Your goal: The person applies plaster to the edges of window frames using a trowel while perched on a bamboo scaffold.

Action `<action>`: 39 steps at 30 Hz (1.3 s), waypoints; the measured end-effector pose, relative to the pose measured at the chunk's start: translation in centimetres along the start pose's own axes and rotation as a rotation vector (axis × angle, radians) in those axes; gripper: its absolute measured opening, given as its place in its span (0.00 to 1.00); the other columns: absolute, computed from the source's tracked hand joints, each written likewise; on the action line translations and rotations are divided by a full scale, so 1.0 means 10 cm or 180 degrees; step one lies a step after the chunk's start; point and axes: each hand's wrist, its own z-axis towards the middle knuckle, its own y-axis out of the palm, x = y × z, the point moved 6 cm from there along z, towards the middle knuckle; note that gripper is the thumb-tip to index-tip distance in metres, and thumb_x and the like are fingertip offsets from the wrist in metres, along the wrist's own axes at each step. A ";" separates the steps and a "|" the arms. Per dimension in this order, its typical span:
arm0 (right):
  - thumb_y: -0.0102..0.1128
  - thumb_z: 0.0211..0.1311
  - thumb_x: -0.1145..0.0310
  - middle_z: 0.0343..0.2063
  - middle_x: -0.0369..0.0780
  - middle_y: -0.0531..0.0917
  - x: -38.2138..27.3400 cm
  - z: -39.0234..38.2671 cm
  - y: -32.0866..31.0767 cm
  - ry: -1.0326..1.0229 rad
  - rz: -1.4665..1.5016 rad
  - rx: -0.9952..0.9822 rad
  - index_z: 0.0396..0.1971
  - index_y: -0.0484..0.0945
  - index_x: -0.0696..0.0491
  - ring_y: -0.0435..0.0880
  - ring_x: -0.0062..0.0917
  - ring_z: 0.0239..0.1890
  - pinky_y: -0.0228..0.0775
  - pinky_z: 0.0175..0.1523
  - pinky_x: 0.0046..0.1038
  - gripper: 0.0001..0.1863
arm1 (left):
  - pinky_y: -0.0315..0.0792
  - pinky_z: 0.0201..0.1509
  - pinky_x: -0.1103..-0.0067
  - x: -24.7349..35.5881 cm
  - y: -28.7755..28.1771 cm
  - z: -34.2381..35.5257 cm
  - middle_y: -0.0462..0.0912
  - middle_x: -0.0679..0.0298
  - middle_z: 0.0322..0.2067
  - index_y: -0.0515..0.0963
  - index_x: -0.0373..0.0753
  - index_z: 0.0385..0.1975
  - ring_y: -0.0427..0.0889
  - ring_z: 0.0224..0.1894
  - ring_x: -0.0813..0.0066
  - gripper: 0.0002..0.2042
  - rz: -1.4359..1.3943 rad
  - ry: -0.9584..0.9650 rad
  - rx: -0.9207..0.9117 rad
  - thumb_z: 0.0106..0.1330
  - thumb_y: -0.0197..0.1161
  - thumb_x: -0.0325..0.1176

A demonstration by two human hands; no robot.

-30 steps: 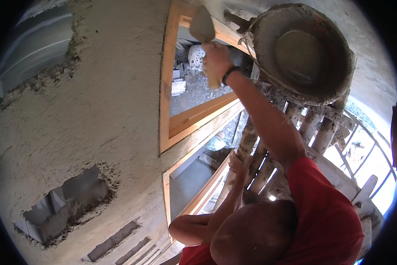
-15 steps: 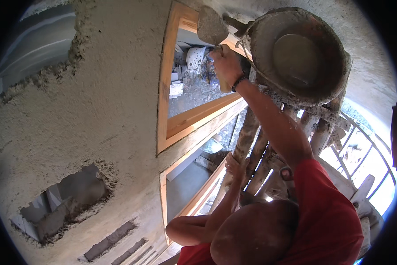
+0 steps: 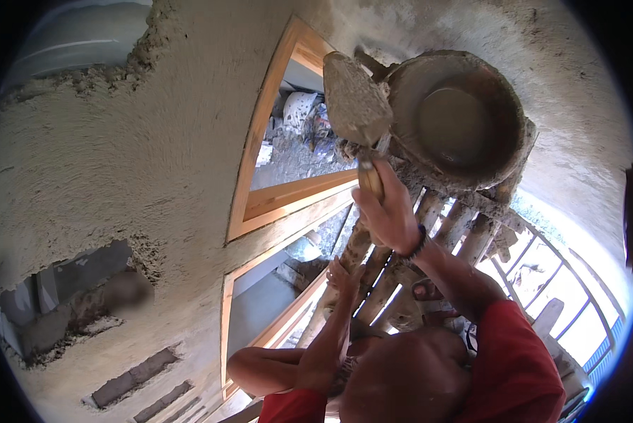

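My right hand (image 3: 390, 215) is closed around the wooden handle (image 3: 370, 180) of a trowel. The trowel's blade (image 3: 355, 99) points away from me, coated in grey mortar, just left of a round basin (image 3: 394, 106). Wet grey mortar or slurry (image 3: 456, 125) lies in the basin's bottom. Lower down, my left hand (image 3: 344, 277) holds onto a wooden pole (image 3: 355, 247) of the platform, its fingers curled about it and partly hidden. The basin rests on the mortar-splashed poles.
On the left runs a rough plastered wall (image 3: 168, 127) with a ragged opening (image 3: 84, 289) and narrow slots (image 3: 134, 377). Wooden window frames (image 3: 242, 204) are set in it. Gaps show between the platform poles. A metal railing (image 3: 563, 275) stands at the right.
My right hand has brought the trowel back toward me, from over the window opening to beside the basin. My left hand stays on the pole. The whole view has shifted.
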 end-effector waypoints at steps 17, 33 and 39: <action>0.51 0.63 0.72 0.37 0.51 0.76 -0.26 -1.57 -3.09 0.0756 -0.3864 0.0326 0.53 0.66 0.59 0.80 0.44 0.36 0.73 0.43 0.40 0.18 | 0.64 0.63 0.60 2.29 -0.16 0.97 0.75 0.40 0.52 0.68 0.28 0.59 0.73 0.56 0.43 0.34 -0.1139 0.1292 0.0765 0.60 0.64 0.48; 0.57 0.62 0.65 0.22 0.40 0.75 -0.55 0.98 -0.05 0.0353 0.0718 -0.0549 0.39 0.69 0.60 0.77 0.23 0.18 0.75 0.23 0.29 0.14 | 0.38 0.72 0.46 1.84 0.04 0.52 0.48 0.52 0.71 0.47 0.45 0.72 0.41 0.72 0.35 0.48 0.0912 0.0388 -0.0214 0.57 0.60 0.64; 0.58 0.61 0.65 0.26 0.40 0.77 -0.61 1.32 -0.03 0.0439 0.0750 -0.0536 0.44 0.69 0.60 0.80 0.25 0.26 0.80 0.28 0.30 0.17 | 0.35 0.73 0.47 1.88 0.07 0.55 0.43 0.52 0.72 0.44 0.46 0.72 0.35 0.72 0.35 0.49 0.0830 0.0202 -0.0572 0.56 0.62 0.62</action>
